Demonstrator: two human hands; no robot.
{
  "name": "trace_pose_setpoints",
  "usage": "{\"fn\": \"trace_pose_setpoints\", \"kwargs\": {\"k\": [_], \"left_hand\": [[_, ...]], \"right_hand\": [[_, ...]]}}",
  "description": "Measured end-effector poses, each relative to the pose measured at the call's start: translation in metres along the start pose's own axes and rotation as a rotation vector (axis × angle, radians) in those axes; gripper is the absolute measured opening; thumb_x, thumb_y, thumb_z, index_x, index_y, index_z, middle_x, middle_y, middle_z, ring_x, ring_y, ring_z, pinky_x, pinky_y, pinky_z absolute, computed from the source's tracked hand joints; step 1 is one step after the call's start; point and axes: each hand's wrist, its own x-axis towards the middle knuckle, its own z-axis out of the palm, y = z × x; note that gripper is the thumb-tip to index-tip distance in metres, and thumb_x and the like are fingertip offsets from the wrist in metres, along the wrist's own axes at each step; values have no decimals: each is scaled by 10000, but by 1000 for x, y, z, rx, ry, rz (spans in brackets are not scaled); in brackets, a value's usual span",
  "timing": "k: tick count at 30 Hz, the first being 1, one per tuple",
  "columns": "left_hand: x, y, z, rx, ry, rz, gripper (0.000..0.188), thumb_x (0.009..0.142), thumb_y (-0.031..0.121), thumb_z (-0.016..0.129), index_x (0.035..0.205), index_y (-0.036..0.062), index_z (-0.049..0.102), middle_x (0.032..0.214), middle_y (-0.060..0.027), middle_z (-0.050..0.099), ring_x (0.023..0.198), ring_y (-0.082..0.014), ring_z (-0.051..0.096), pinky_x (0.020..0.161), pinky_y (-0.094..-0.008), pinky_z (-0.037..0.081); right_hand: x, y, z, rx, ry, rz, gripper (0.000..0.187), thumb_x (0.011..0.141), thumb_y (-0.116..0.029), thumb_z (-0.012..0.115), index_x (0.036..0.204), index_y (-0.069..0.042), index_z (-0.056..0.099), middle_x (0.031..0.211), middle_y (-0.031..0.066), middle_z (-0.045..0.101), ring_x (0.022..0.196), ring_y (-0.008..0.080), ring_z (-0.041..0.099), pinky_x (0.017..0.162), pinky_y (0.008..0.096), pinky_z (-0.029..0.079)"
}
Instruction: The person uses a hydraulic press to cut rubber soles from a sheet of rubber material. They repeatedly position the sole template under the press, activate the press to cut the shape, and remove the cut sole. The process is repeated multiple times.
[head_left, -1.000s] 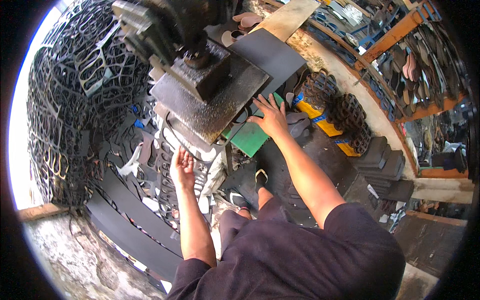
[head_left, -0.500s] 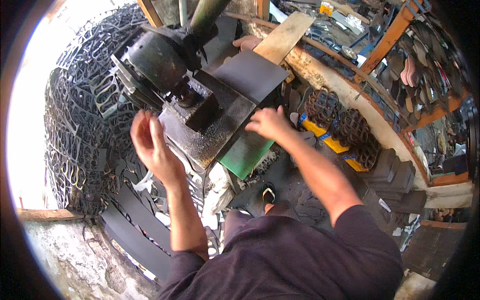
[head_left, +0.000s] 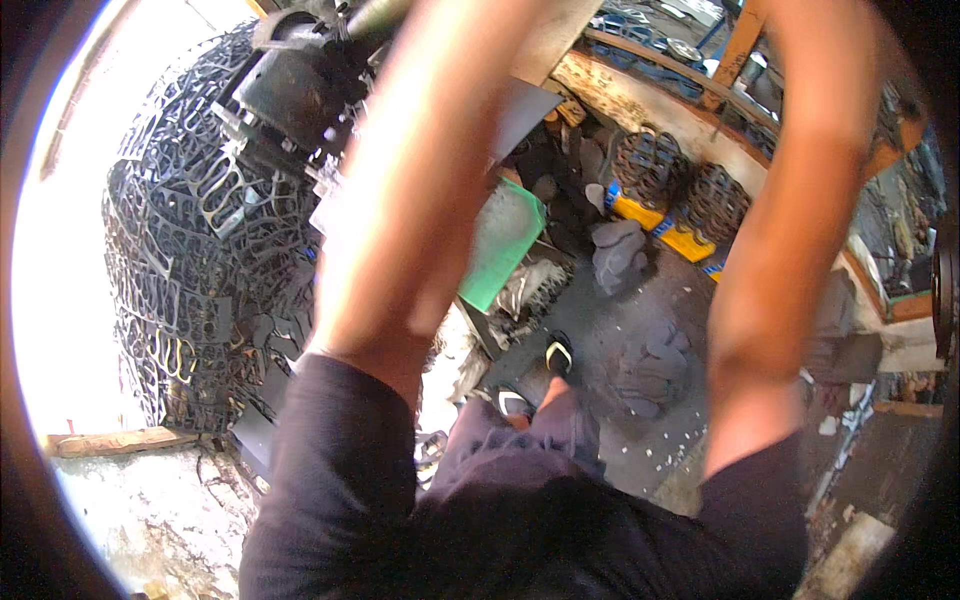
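Both my arms reach up across the view and past its upper edge, so neither hand shows. My left forearm point(head_left: 410, 190), blurred, crosses in front of the dark machine point(head_left: 290, 100) and hides most of its worktable. On the other side my right forearm point(head_left: 795, 200) rises over the area by the wooden rail. Beside the left forearm a green sheet point(head_left: 510, 240) sticks out from the worktable, with part of a dark grey sheet point(head_left: 530, 115) beyond it. What my hands hold or touch, if anything, cannot be seen.
A tall heap of black sheet scraps with cut-out holes point(head_left: 170, 270) stands at the left. Yellow-and-blue boxes point(head_left: 640, 212) with dark looped pieces on top sit at the right. Grey cut pieces point(head_left: 650, 365) lie on the floor near my sandalled feet point(head_left: 558, 355).
Both hands have moved from beside the machine's worktable up and out of view. The view has shifted, showing more floor and both my feet.
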Motion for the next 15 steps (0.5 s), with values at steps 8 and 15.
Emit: {"fn": "trace_pose_setpoints", "kwargs": {"k": [8,15], "left_hand": [[-290,-118,185,197,-674,316,369,957,373,586,1213,112,630,1279,-103,611,1340,-294,485,1152,-467,343],[-442,-58,61,-197,-484,-825,765,849,368,816,1450,29,487,1438,-202,537,1408,-424,437,1188,-616,240]], "right_hand": [[-281,-69,74,40,-480,361,782,814,-450,784,1457,-103,505,1388,144,593,1325,340,530,1160,558,322],[-54,-43,-143,-447,-231,-53,852,838,-825,516,1303,-122,642,1092,107,674,1008,335,624,870,493,445]]}}
